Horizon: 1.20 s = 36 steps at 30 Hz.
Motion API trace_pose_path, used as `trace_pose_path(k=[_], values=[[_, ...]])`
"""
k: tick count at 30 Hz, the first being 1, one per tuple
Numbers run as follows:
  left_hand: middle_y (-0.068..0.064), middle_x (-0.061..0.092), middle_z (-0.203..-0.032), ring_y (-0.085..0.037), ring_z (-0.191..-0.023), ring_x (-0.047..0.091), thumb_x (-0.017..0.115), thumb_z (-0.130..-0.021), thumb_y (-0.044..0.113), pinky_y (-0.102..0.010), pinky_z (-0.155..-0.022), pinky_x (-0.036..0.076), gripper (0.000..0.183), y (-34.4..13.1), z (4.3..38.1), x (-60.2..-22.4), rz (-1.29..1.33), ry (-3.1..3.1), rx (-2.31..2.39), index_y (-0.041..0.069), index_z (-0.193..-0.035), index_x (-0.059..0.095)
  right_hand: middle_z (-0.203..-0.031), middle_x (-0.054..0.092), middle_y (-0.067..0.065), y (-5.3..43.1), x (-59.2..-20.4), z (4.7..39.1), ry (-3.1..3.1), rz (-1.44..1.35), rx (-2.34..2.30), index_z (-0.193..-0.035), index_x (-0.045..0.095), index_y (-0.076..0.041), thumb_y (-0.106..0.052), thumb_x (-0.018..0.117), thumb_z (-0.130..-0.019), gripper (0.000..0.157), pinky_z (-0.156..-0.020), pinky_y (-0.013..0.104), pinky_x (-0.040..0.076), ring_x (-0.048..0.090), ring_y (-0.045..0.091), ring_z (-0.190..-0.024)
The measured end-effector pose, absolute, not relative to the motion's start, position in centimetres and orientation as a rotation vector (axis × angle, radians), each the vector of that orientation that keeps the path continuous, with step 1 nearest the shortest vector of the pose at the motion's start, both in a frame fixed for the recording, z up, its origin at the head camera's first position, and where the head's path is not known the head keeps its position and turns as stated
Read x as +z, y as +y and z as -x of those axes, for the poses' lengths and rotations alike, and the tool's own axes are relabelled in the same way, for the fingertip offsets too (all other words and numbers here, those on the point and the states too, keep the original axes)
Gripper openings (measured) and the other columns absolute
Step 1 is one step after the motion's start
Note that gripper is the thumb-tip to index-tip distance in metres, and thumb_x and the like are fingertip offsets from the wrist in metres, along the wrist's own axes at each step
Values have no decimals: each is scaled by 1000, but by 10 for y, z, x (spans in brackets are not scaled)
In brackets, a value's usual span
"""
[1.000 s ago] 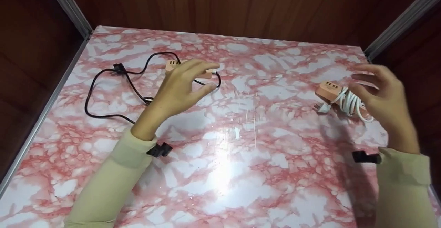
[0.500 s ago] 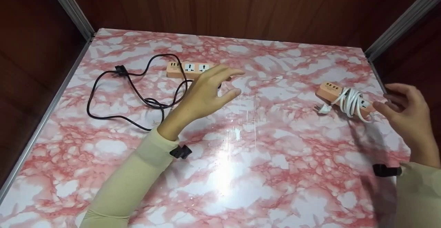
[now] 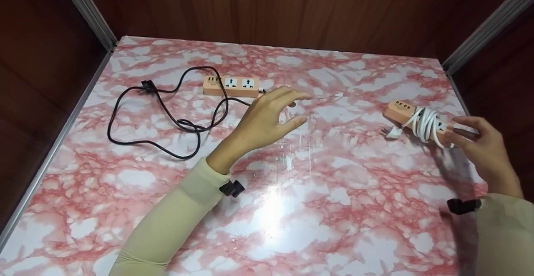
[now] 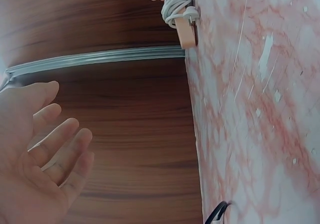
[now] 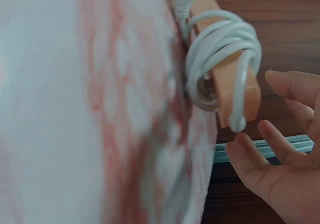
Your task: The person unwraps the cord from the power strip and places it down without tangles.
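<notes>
In the head view, an orange power strip with white cord wound around it lies at the right. Its white plug rests beside it. My right hand is at the strip's near right end, thumb and fingers spread around it. The right wrist view shows the fingers close to that end, without a clear grip. My left hand hovers mid-table, holding nothing, fingers apart. Behind it lies a second orange power strip, its black cord loosely looped. The hand hides part of this cord.
A black plug lies on the left of the marbled table. Dark wood panels with metal corner strips enclose the back and sides. Scratches mark the table's middle.
My left hand has moved right, away from the black-corded strip and uncovering it. My right hand went right and down off the white-corded strip, then came back to its near end.
</notes>
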<state>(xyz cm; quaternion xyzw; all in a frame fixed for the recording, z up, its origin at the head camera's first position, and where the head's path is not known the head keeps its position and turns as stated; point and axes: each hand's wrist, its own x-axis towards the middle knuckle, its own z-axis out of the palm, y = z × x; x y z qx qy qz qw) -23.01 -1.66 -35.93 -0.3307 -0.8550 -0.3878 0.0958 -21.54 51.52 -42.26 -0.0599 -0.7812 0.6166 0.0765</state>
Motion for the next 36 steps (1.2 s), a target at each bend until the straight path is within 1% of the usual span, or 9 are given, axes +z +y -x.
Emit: trace_pose_path(k=[4,8,12,19,24,26,28,32,36], values=[[4,67,-137,-12,-114,63,71,-104,38,-31,-93,52,44,-15,230,-361,991,-2540,-1138,22,-145,66,-119,62,-9,519,-429,217,-2381,236,1858,-126,68,-8,6,77,-93,37,-70,12,56,66,-4,-96],[4,67,-136,-12,-113,63,71,-104,37,-30,-93,52,44,-16,229,-362,988,-2541,-1147,22,-145,66,-120,57,-10,521,-431,219,-2541,281,1706,-132,65,-11,-5,80,-95,40,-69,14,55,62,-2,-91],[4,68,-134,-12,-112,64,72,-103,36,-31,-92,53,43,-17,229,-363,985,-2541,-1165,23,-144,67,-121,55,-9,522,-433,219,-2657,271,1605,-133,64,-10,-10,79,-96,40,-69,15,56,64,-2,-86],[4,68,-133,-12,-112,64,71,-104,35,-32,-92,53,42,-16,230,-365,995,-2542,-1169,22,-143,67,-118,54,-15,522,-436,219,-2744,263,1472,-132,64,-12,-18,77,-99,36,-71,13,55,63,-5,-88],[4,68,-133,-12,-113,64,70,-105,37,-32,-94,53,42,-13,230,-368,1005,-2554,-1159,23,-144,66,-114,60,-9,522,-437,222,-2511,286,1903,-122,69,-11,-4,77,-97,28,-68,15,56,65,1,-82],[3,68,-133,-13,-115,64,69,-105,37,-32,-96,53,42,-11,230,-369,1008,-2570,-1137,24,-145,66,-112,61,-6,521,-437,224,-2382,323,2103,-119,71,-12,2,77,-95,28,-67,17,57,66,4,-80],[2,67,-137,-14,-121,63,70,-105,37,-34,-101,52,43,-9,230,-371,1004,-2593,-1110,24,-145,65,-110,64,-6,521,-438,225,-2316,373,2203,-116,73,-14,4,77,-95,28,-66,18,57,67,5,-80],[3,66,-140,-15,-124,64,70,-104,38,-35,-104,52,42,-5,230,-375,1003,-2628,-1081,24,-144,66,-104,68,-8,520,-438,227,-2251,460,2292,-114,76,-17,6,77,-94,31,-68,19,58,68,6,-82],[6,67,-139,-13,-121,65,70,-105,38,-31,-101,52,41,-3,230,-379,1009,-2638,-1098,24,-143,66,-107,66,-8,517,-438,229,-2286,500,2267,-115,77,-20,3,79,-93,32,-71,17,57,66,4,-85]])
